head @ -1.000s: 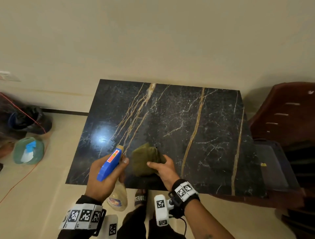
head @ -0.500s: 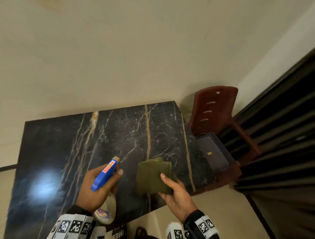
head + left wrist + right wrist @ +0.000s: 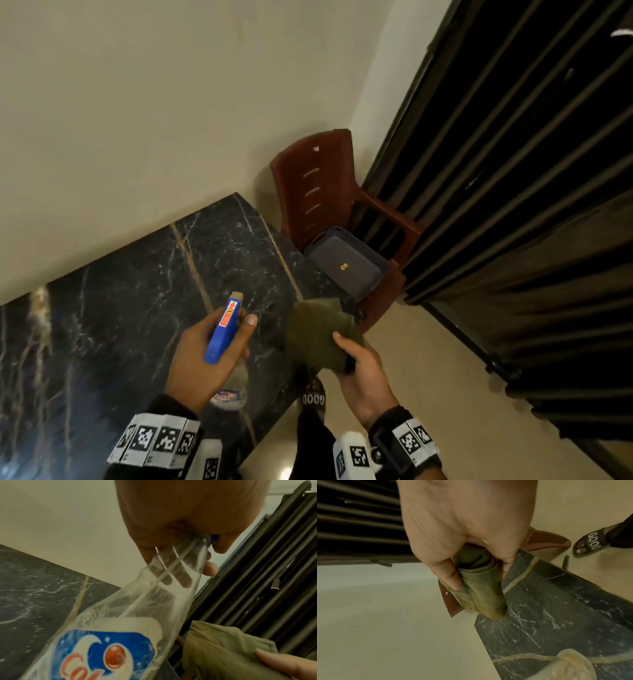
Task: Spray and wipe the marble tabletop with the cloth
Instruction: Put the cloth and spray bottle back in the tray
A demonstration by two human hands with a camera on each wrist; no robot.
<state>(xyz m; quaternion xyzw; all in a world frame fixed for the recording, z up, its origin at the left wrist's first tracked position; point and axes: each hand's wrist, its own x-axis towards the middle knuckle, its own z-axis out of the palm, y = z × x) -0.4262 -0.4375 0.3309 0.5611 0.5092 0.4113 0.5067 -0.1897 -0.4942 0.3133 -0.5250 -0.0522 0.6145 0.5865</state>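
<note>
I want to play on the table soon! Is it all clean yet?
Not yet. Ready so far: the left hand holds the spray bottle and the right hand grips the folded green cloth. Both are lifted above the marble tabletop, the cloth near its corner. I can't see any spray or wipe marks on it, so spraying and wiping may both be left.
</note>
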